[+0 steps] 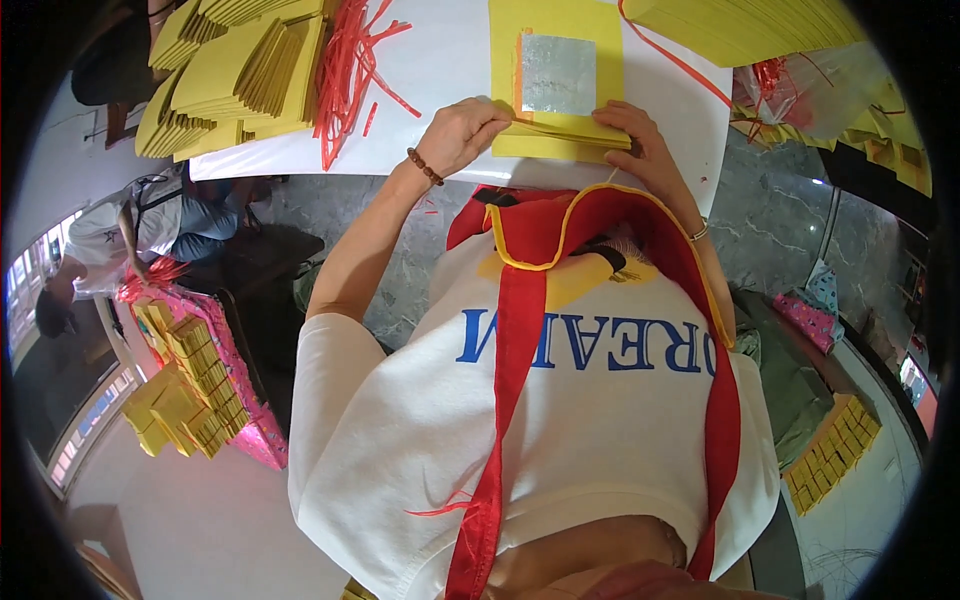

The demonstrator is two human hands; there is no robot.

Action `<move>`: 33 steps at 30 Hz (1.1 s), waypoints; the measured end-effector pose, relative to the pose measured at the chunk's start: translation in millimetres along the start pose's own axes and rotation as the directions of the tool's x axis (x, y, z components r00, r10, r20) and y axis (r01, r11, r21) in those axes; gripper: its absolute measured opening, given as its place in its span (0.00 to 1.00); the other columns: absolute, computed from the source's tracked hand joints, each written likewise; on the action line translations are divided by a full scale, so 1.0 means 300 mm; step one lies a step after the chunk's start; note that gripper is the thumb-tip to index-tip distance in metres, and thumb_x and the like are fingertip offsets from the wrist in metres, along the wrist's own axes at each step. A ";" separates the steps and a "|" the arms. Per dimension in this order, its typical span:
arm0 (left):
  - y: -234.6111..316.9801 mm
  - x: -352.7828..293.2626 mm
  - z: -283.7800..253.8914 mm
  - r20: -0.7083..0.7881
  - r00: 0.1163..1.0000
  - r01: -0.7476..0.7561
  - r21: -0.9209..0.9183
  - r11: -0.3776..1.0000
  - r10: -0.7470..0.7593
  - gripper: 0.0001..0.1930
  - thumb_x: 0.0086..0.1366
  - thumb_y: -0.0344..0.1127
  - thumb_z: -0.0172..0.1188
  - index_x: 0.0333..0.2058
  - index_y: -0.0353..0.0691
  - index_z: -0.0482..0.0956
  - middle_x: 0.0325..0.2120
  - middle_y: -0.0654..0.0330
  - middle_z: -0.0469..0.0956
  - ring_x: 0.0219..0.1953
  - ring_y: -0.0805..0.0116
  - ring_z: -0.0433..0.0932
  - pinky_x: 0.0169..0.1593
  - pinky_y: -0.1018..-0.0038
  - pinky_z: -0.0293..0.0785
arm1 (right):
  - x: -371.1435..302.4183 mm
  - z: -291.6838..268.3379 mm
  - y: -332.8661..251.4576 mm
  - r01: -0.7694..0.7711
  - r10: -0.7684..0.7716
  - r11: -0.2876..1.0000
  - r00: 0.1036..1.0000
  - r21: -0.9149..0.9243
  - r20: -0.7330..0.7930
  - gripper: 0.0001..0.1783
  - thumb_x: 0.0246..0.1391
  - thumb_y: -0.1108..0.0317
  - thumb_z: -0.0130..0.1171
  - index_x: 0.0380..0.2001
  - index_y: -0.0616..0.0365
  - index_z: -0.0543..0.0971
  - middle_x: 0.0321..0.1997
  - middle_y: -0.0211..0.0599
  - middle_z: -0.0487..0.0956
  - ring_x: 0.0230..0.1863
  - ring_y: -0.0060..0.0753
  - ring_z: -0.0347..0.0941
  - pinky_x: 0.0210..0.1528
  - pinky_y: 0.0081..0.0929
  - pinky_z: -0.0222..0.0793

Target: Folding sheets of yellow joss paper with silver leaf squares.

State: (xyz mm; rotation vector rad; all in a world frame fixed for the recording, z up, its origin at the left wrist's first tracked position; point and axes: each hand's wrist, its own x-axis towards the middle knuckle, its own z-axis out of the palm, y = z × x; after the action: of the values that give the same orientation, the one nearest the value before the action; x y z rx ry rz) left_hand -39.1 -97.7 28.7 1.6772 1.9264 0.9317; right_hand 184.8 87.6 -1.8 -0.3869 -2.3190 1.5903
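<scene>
On the white table before me lies a yellow paper sheet (610, 60) with a silver foil square (558, 75) and an orange strip along the square's left side. Its near edge is turned up in a narrow fold just below the foil. My left hand (468, 136) pinches the left end of that fold between thumb and fingertips. At the right end, my right hand (642, 142) grips the fold, fingers over the top and thumb at the near side. More yellow paper shows beneath, toward the table's near edge.
Stacks of folded yellow paper (240, 75) stand at the table's far left, beside a bundle of red plastic strips (350, 70). A thick yellow paper stack (750, 30) lies far right. Left of me, another person (140, 220) sits near a pink-covered surface (262, 435) holding yellow bundles.
</scene>
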 end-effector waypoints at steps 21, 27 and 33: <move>-0.001 -0.016 0.000 0.014 0.999 0.043 -0.092 0.995 -0.042 0.06 0.52 0.29 0.57 0.30 0.35 0.75 0.24 0.56 0.75 0.27 0.62 0.74 0.30 0.72 0.71 | 0.020 0.026 0.009 0.129 -0.145 0.973 0.987 -0.193 -0.068 0.23 0.34 0.74 0.64 0.40 0.54 0.76 0.43 0.35 0.76 0.50 0.40 0.68 0.53 0.33 0.61; -0.009 -0.016 0.002 0.015 1.000 0.027 -0.108 0.994 -0.025 0.05 0.52 0.29 0.57 0.28 0.35 0.75 0.24 0.56 0.75 0.28 0.62 0.74 0.31 0.72 0.71 | 0.020 0.026 0.001 0.127 -0.144 0.971 0.987 -0.204 -0.069 0.22 0.34 0.74 0.64 0.39 0.54 0.76 0.42 0.36 0.76 0.50 0.40 0.68 0.53 0.33 0.62; -0.018 -0.019 0.006 0.004 1.000 0.016 -0.118 0.993 -0.015 0.05 0.52 0.29 0.56 0.29 0.35 0.75 0.24 0.56 0.75 0.29 0.62 0.74 0.32 0.72 0.71 | 0.021 0.023 -0.001 0.139 -0.155 0.968 0.986 -0.207 -0.061 0.23 0.34 0.74 0.64 0.40 0.55 0.75 0.42 0.38 0.76 0.50 0.41 0.68 0.52 0.32 0.62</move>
State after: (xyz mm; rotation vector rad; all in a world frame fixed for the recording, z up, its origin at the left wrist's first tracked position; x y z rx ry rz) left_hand -40.5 -103.1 22.7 1.5936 1.8418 1.0151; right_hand 176.1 84.0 -3.3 -0.3074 -2.3968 1.2538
